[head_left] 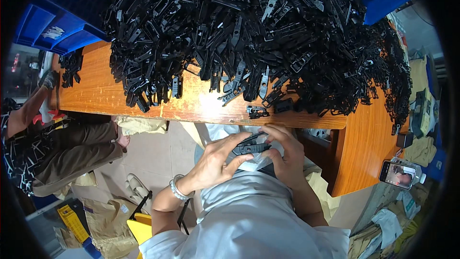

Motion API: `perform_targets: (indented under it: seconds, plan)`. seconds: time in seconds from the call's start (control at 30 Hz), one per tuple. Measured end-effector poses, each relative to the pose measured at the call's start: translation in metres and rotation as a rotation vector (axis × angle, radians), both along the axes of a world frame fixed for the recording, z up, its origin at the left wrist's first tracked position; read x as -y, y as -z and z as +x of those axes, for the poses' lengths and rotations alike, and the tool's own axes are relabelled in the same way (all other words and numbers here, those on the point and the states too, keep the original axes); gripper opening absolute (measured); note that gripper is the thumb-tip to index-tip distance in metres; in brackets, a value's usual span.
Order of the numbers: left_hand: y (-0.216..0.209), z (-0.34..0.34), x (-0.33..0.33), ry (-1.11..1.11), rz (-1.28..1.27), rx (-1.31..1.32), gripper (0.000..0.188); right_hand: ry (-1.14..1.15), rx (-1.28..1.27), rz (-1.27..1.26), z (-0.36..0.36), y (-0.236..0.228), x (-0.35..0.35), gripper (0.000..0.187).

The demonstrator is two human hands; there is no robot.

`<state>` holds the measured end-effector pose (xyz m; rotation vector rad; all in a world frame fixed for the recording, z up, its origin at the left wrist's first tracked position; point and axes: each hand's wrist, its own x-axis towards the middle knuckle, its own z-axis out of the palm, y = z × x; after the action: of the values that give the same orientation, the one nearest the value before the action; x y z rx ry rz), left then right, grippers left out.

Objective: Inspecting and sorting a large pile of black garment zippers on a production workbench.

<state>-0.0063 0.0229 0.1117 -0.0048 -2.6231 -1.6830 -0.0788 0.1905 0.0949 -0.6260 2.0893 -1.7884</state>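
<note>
Between my two hands, just off the table's front edge and above my lap, is a black plastic part (251,149) with a ridged, slotted body. My left hand (221,157) pinches its left end between thumb and fingers; a beaded bracelet (178,188) circles that wrist. At the part's right end, my right hand (285,152) grips it with thumb and forefinger. A large heap of similar black plastic parts (230,33) covers the far side of the wooden table (96,74). A few loose parts, one a small black clip (257,111), lie near the front edge.
Blue crates (62,31) stand at the back left. A person (76,156) sits at the left by the table. On the right, a phone (397,174) is propped beside the table edge. Paper bags and sacks (108,220) rest on the floor, with a yellow stool (140,230) by my left side.
</note>
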Motion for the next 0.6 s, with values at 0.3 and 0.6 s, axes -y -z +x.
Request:
perform_targets:
  seconds: [0.3,0.6]
  plan:
    - [0.023,0.002,0.0,0.038,0.02,-0.035,0.038,-0.02,0.057,0.05,-0.001,0.01,-0.007,0.025]
    - [0.032,-0.036,0.005,-0.119,-0.331,-0.317,0.021,-0.065,-0.239,0.132,-0.001,0.025,-0.001,0.02]
